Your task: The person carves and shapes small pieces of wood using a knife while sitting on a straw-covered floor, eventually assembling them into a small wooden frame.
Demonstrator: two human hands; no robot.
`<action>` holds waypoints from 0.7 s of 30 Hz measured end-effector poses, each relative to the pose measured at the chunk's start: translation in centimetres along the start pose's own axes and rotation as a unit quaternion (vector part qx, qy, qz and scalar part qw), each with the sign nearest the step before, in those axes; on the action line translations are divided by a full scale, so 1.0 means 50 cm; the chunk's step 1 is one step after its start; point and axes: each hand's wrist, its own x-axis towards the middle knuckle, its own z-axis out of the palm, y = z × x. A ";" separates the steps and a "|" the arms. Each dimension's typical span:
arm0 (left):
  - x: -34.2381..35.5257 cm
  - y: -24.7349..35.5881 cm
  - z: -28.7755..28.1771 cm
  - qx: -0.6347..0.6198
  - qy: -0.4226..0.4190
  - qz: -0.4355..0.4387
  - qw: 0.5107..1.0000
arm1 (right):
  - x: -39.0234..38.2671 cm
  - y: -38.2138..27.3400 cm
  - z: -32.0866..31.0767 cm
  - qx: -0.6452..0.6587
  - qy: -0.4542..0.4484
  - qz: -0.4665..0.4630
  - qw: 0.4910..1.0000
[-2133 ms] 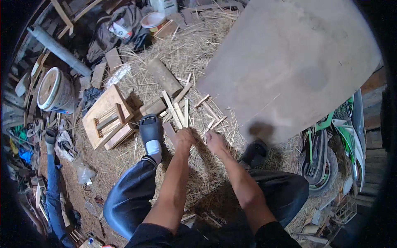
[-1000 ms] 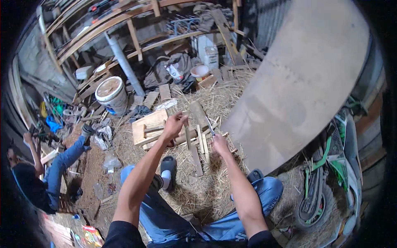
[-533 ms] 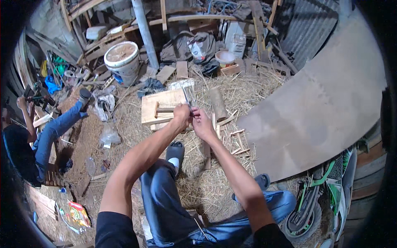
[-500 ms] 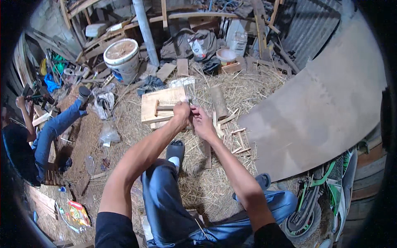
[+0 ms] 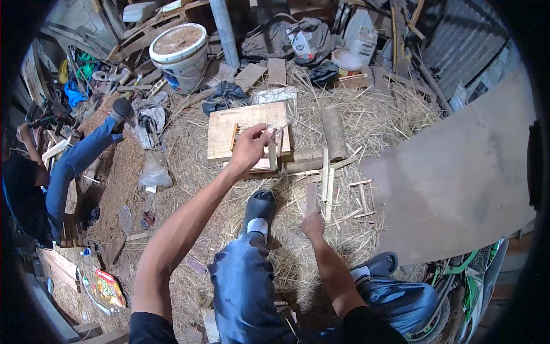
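Note:
My left hand (image 5: 250, 150) is closed at the right end of a small wooden frame, its thumb and fingers pinched near a thin upright stick (image 5: 272, 156). An orange-brown crosspiece (image 5: 234, 136) of that frame shows left of the fingers; much of the rest is hidden. Beneath lies a thick pale wooden board (image 5: 220, 132). Lower and to the right, my right hand (image 5: 313, 225) is closed around the near end of a flat brown strip (image 5: 311, 198), which lies low over the straw. Pale wooden slats (image 5: 328, 186) lie just right of that strip.
A short log (image 5: 333, 132) lies right of the board. Small stick frames (image 5: 364, 198) sit on the straw. A large brown sheet (image 5: 452, 178) and a green motorbike (image 5: 472, 275) stand at right. A filled bucket (image 5: 179, 57) is at back left; another person (image 5: 69, 178) sits at left.
My right hand has left the small frame, moved down toward me and taken hold of the flat brown strip. My left hand stays at the frame. The view has shifted.

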 end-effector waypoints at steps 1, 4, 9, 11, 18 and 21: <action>0.009 -0.010 -0.012 0.034 0.003 0.017 0.999 | 0.008 -0.001 -0.007 0.019 -0.025 0.017 0.999; 0.023 -0.021 -0.048 0.076 0.025 0.053 0.995 | 0.011 -0.030 -0.069 0.080 -0.058 0.031 0.995; 0.043 -0.079 -0.120 0.146 0.086 0.138 0.976 | -0.025 -0.130 -0.202 0.189 -0.029 -0.166 0.967; 0.025 -0.025 -0.113 0.132 0.083 0.109 0.982 | -0.018 -0.162 -0.264 0.125 -0.048 -0.269 0.954; 0.010 0.000 -0.167 0.129 0.107 0.182 0.969 | 0.049 -0.313 -0.337 -0.052 -0.081 -0.369 0.924; 0.014 -0.018 -0.206 0.137 0.125 0.185 0.965 | 0.052 -0.356 -0.384 -0.170 -0.083 -0.361 0.913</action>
